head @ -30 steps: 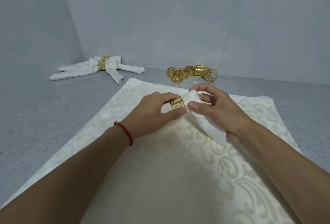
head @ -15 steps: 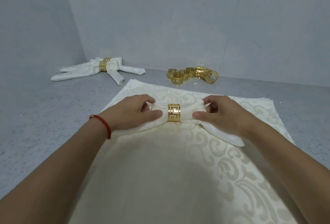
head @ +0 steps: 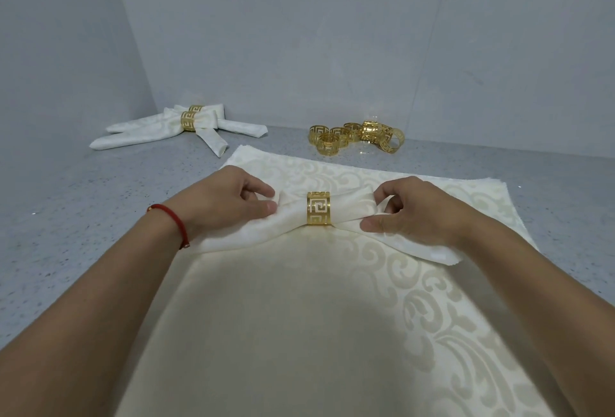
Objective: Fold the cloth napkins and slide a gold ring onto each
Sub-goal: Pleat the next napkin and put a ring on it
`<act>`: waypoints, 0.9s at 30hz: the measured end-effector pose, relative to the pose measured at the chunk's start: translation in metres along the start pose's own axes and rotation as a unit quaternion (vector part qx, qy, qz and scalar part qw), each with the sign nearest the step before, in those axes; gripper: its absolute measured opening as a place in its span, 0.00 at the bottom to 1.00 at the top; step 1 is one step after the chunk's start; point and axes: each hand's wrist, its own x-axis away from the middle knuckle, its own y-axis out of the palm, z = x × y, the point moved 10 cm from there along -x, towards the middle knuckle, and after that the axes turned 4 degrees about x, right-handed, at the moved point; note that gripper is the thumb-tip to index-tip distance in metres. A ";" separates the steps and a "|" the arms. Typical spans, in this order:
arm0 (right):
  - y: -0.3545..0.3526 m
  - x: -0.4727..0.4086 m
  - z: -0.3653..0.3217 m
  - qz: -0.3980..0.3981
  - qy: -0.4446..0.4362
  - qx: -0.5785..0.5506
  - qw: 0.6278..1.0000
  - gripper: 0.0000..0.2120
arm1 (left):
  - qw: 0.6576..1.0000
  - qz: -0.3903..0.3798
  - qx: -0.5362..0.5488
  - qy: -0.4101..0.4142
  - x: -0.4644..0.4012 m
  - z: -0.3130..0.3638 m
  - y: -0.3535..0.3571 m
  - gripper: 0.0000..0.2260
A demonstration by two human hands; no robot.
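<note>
While my left hand (head: 229, 203) and right hand (head: 416, 213) each pinch one end, the folded napkin (head: 352, 210) lies on the spread cloth (head: 299, 333), its long axis running left to right, the gold ring (head: 318, 208) around its middle.

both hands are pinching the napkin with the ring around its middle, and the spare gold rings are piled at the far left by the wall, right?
Not quite. The spare rings lie at the far middle-right; at the far left are finished napkins. The head view shows it. The rest holds: the left hand and right hand pinch the napkin, ring around its middle.
</note>
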 end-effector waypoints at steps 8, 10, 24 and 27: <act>-0.008 0.010 -0.002 -0.026 -0.001 0.081 0.996 0.13 | 0.995 -0.098 0.003 -0.002 0.008 0.002 0.012 0.11; -0.010 0.012 -0.006 -0.038 -0.005 0.130 0.991 0.20 | 0.997 -0.081 -0.012 -0.007 0.009 0.002 0.012 0.10; 0.016 0.017 -0.079 0.135 -0.229 0.173 0.948 0.17 | 0.997 0.052 -0.025 0.054 -0.001 0.017 0.019 0.09; 0.015 0.016 -0.074 0.114 -0.227 0.104 0.961 0.14 | 0.998 0.048 -0.004 0.049 -0.002 0.016 0.019 0.08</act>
